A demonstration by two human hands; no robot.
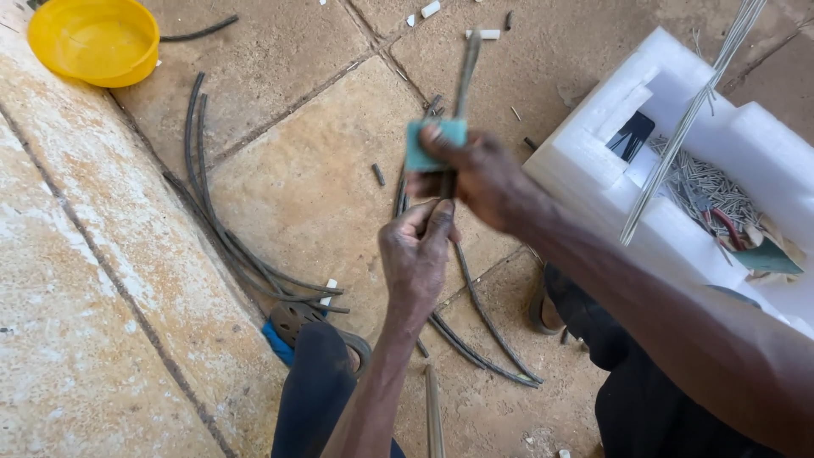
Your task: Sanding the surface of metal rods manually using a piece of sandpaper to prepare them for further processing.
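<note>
Stone floor: both hands (441,212) grip rod (465,76) w/ teal pad (432,144).

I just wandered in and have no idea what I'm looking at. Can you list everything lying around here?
Bowl: one, yellow, top left on the ledge.
Long cables: a bundle, dark grey, curving across the paving left of centre.
Rod: one, grey, upright at centre, held in both hands.
Pad: one, teal, wrapped around the rod.
Foam box: one, white, right side.
Small metal pieces: a heap, silver, inside the box.
Thin wires: a bunch, silver, slanting over the box.
Cut bits: several, dark and white, scattered on the paving.
Sandals: two, dark, on the feet below.
Left hand: grips the rod from below.
Right hand: presses the pad on the rod.
</note>
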